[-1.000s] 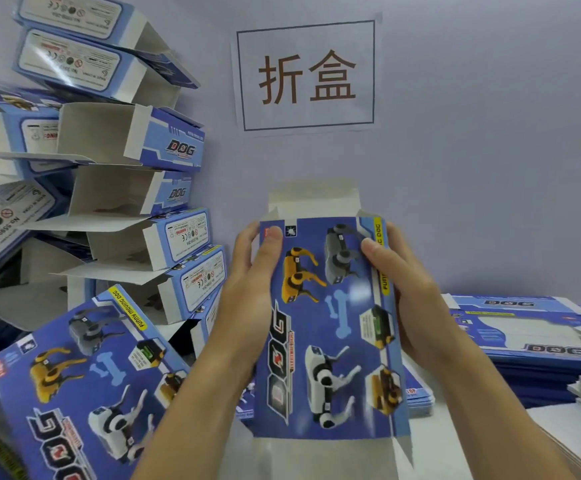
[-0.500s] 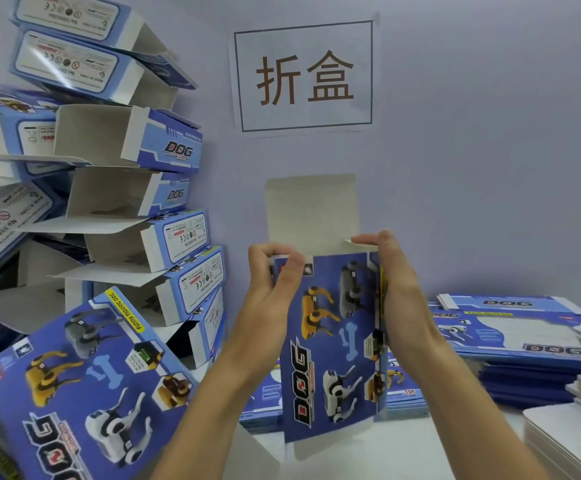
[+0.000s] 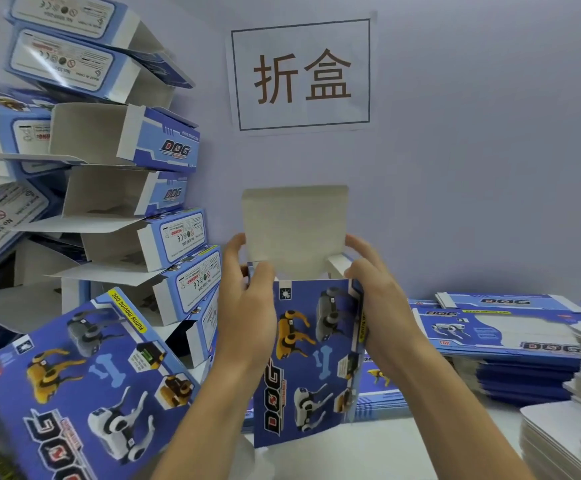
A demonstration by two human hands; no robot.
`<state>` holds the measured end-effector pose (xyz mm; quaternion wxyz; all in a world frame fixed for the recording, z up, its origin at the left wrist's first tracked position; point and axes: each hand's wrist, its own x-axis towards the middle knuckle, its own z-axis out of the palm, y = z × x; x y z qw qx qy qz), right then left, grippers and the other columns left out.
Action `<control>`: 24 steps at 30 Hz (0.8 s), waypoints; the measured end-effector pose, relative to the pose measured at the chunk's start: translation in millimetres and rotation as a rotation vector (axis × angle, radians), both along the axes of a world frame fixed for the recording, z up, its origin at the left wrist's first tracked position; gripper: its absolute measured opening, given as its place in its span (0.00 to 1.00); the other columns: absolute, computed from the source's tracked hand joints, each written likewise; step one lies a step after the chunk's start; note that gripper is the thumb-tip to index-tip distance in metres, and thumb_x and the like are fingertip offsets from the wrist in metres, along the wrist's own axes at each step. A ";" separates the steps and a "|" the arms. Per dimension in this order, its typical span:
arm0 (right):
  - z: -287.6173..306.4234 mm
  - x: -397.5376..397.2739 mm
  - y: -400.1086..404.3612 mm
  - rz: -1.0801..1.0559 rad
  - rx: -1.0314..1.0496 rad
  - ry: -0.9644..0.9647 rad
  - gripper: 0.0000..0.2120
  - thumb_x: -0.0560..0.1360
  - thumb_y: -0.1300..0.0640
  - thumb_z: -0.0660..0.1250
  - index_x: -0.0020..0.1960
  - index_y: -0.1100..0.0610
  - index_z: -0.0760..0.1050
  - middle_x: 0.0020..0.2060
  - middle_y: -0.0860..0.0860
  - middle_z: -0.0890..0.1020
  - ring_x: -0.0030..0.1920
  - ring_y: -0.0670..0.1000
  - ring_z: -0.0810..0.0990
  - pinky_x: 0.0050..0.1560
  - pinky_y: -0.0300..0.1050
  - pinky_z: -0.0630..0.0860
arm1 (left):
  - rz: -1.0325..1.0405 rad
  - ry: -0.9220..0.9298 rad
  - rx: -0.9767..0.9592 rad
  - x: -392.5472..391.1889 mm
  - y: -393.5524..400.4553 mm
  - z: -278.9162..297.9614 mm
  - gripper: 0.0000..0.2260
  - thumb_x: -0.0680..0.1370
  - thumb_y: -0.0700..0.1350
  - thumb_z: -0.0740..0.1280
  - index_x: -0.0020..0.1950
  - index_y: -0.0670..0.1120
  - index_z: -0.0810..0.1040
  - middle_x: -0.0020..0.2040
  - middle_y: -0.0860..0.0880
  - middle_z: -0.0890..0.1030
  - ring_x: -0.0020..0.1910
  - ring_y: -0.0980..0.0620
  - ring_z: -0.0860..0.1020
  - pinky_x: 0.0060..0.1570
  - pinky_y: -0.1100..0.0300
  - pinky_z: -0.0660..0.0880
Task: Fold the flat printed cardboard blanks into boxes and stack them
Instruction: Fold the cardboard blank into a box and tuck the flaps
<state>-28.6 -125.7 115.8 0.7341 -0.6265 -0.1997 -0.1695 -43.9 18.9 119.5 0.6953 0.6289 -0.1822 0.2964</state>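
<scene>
Centre of view: a blue printed cardboard box blank (image 3: 311,358), part-opened into an upright sleeve, held up over the white table (image 3: 403,448) w/ both hands. Front panel faces the camera: deep blue, w/ robot dogs in yellow, grey and white, a pale blue bone, small hexagon photo insets down the right edge, and a red/black "DOG" logo running sideways at lower left. Top lid flap (image 3: 294,223) stands straight up, plain grey-white inside, rounded corners. A small white side flap (image 3: 339,263) sticks up at the top right corner. Bottom edge hangs just above the table.

Left hand (image 3: 247,306) grips the box's upper left corner, thumb on the front panel, fingers curled round behind the lid flap's base. Right hand (image 3: 374,289) clamps the upper right edge, fingers (image 3: 358,247) reaching over toward the side flap, touching or just beside it; cannot tell which.

Far left: leaning stack of folded blue-and-white boxes (image 3: 126,161), open ends showing grey insides. Near left: another blue folded box (image 3: 84,386), same dog print, tilted. Right: piles of flat blue blanks (image 3: 500,337), and near right, white-side-up flat blanks (image 3: 566,427). On the pale wall, a white paper sign (image 3: 303,74) w/ two brown characters in a black frame.
</scene>
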 end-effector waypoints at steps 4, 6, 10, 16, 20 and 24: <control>0.2 -4.3 1.6 -0.029 0.087 0.022 0.07 0.72 0.48 0.60 0.47 0.44 0.76 0.32 0.50 0.71 0.33 0.54 0.71 0.36 0.50 0.71 | 0.019 -0.115 -0.030 0.2 -0.3 0.6 0.08 0.82 0.44 0.58 0.46 0.51 0.74 0.40 0.55 0.77 0.39 0.61 0.75 0.38 0.72 0.71; 0.1 -9.6 -0.1 0.046 0.157 0.049 0.10 0.74 0.43 0.61 0.46 0.44 0.79 0.28 0.45 0.74 0.27 0.49 0.74 0.28 0.41 0.72 | -0.003 -0.141 -0.064 -0.6 0.2 -1.6 0.11 0.80 0.50 0.55 0.47 0.48 0.75 0.41 0.52 0.79 0.41 0.59 0.78 0.38 0.70 0.73; -1.9 -15.2 -4.4 0.192 0.202 0.054 0.24 0.71 0.32 0.61 0.54 0.48 0.81 0.35 0.54 0.77 0.31 0.50 0.78 0.30 0.42 0.75 | -0.116 -0.124 -0.130 -1.6 3.3 -6.3 0.16 0.77 0.57 0.55 0.47 0.50 0.77 0.43 0.45 0.82 0.42 0.50 0.84 0.35 0.59 0.80; -2.5 -10.2 -2.3 0.154 0.083 -0.008 0.14 0.73 0.47 0.71 0.57 0.47 0.74 0.47 0.60 0.85 0.46 0.60 0.86 0.44 0.56 0.82 | -0.153 -0.105 -0.009 0.3 4.8 -8.3 0.08 0.79 0.55 0.65 0.51 0.53 0.72 0.46 0.50 0.81 0.47 0.46 0.85 0.34 0.59 0.80; -3.2 -10.5 0.2 0.102 0.114 -0.057 0.11 0.73 0.46 0.71 0.53 0.47 0.75 0.43 0.58 0.86 0.43 0.57 0.86 0.36 0.49 0.82 | -0.141 -0.137 -0.009 -0.9 3.8 -7.5 0.07 0.78 0.54 0.62 0.53 0.53 0.73 0.49 0.46 0.80 0.48 0.45 0.85 0.37 0.58 0.81; -3.9 -9.8 3.2 0.068 0.120 -0.081 0.13 0.73 0.44 0.71 0.53 0.49 0.75 0.43 0.57 0.86 0.43 0.57 0.86 0.37 0.49 0.83 | -0.113 -0.156 0.027 -0.8 3.3 -8.4 0.07 0.79 0.55 0.61 0.50 0.53 0.74 0.47 0.43 0.80 0.46 0.44 0.84 0.38 0.55 0.82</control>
